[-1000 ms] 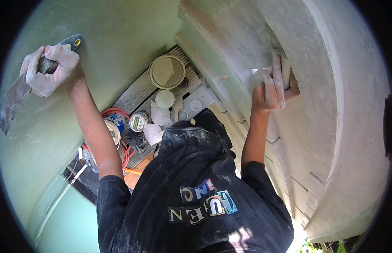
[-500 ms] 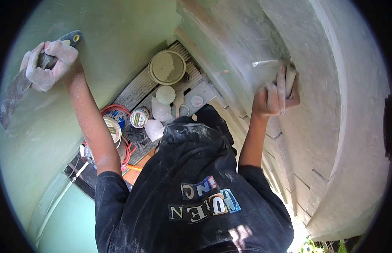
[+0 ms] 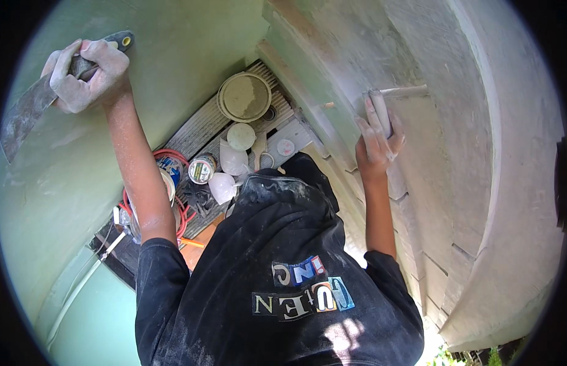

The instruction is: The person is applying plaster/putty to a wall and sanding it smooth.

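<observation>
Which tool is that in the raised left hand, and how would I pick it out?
Start at the pale green wall on the left and follow the person's left arm up to the left hand. It grips a wide putty knife, its flat grey blade pointing down-left, unlike the slim plaster-caked tool the right hand presses against the grey-white wall.

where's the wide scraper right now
In the head view, upper left: the left hand grips the wide scraper against the green wall.

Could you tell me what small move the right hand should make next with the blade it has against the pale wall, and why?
Probably draw the putty knife a little further along the grey-white wall: the right hand presses it flat there, while the left hand holds a wide scraper against the green wall.
</observation>
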{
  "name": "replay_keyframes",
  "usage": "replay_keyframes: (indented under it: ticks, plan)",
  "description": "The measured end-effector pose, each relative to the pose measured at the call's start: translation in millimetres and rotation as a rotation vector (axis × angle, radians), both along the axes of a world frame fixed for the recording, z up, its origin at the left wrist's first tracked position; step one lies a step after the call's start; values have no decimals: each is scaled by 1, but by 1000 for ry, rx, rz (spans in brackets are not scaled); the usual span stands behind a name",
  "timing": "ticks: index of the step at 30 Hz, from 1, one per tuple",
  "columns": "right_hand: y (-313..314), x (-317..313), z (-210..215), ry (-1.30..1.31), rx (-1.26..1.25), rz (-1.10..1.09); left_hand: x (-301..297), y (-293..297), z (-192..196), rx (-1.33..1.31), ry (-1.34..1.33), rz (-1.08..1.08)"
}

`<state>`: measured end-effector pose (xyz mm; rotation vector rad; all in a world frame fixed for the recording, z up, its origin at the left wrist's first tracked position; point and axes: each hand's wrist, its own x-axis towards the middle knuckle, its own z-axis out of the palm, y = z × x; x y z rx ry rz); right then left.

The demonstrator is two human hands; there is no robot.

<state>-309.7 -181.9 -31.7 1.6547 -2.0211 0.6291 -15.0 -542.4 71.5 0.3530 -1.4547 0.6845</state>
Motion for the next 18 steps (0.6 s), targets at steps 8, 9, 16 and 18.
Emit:
replay_keyframes:
  ticks: [8, 9, 16, 18]
  plan:
    - [-131, -14, 9, 207, 71, 99, -3, -3, 0, -64, -26, 52]
    - [-144, -14, 7, 242, 52, 111, -3, -3, -1, -55, -42, 65]
    - [-102, -20, -14, 149, 138, 210, 7, -3, -5, -23, -48, 12]
    - [-81, -20, -9, 171, 265, 108, 5, 0, 1, -37, -72, 56]
